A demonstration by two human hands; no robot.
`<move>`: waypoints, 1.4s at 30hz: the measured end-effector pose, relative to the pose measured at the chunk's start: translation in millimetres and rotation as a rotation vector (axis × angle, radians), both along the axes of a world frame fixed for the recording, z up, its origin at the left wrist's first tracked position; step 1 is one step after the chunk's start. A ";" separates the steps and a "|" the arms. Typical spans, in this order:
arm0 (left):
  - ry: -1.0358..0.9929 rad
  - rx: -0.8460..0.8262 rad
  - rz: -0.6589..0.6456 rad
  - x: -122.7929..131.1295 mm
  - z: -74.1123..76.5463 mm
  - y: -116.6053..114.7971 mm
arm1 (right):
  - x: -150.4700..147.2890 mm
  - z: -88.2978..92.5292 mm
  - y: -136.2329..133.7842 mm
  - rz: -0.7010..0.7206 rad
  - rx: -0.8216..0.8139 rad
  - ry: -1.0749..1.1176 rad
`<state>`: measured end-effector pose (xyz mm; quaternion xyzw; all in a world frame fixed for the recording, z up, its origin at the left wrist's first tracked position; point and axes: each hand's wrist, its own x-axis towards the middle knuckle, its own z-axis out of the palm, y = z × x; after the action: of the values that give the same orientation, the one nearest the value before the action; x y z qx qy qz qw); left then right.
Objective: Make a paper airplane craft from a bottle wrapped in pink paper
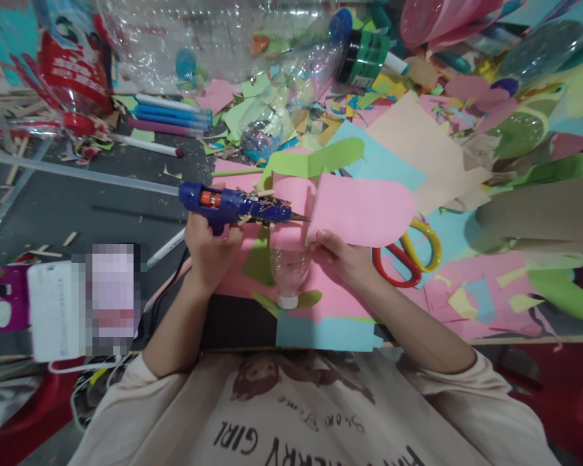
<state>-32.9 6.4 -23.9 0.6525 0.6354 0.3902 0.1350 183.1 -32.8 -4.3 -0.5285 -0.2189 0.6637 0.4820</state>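
My left hand [211, 249] is closed round the grip of a blue glue gun [236, 204], whose nozzle points right at a pink paper piece [364, 210]. My right hand [344, 259] pinches that pink paper at its lower left corner, holding it against a clear plastic bottle [290, 265] that lies between my hands with its white cap toward me. A smaller pink strip wraps the bottle's upper part beside the nozzle tip.
Red-and-yellow scissors [411, 259] lie right of my right hand. Coloured paper scraps [466, 298] cover the table. Large clear bottles [233, 45], markers [172, 113], a green-labelled tube [366, 55] and a long glue stick [78, 171] lie further back. A white device [53, 310] sits left.
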 end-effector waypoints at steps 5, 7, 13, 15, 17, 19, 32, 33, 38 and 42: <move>-0.008 0.021 -0.018 -0.5 -0.2 -1.1 | -2.1 1.1 -1.2 -0.035 -0.068 -0.021; -0.021 0.032 -0.010 0.4 -0.4 -1.5 | -1.2 1.0 -2.1 -0.032 -0.099 -0.051; -0.004 0.035 0.037 -0.4 -1.3 -0.7 | 3.8 -1.8 -3.3 0.055 -0.053 -0.137; 0.000 0.032 0.044 -1.6 -1.9 -0.4 | 4.6 -2.9 -3.3 0.062 -0.021 -0.138; -0.006 0.021 0.058 -2.3 -2.5 -0.3 | 5.1 -3.8 -3.8 0.076 0.005 -0.151; -0.014 0.014 0.084 -2.3 -3.2 -0.2 | 5.7 -4.4 -4.7 0.103 0.019 -0.157; -0.071 0.026 0.105 -0.4 -3.0 0.1 | 9.0 -6.8 -7.7 0.171 0.099 -0.156; -0.081 0.019 0.098 0.0 -2.6 0.1 | 9.5 -6.9 -8.0 0.176 0.107 -0.150; -0.061 -0.004 0.171 2.1 0.2 0.5 | 12.0 -9.4 -9.1 0.213 0.108 -0.148; -0.063 0.004 0.193 2.8 1.0 1.1 | 13.0 -10.9 -9.6 0.231 0.117 -0.155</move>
<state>-30.1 7.4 -22.9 0.5761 0.6898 0.4231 0.1154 196.1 -42.4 -15.2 -0.5202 -0.3531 0.6582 0.4141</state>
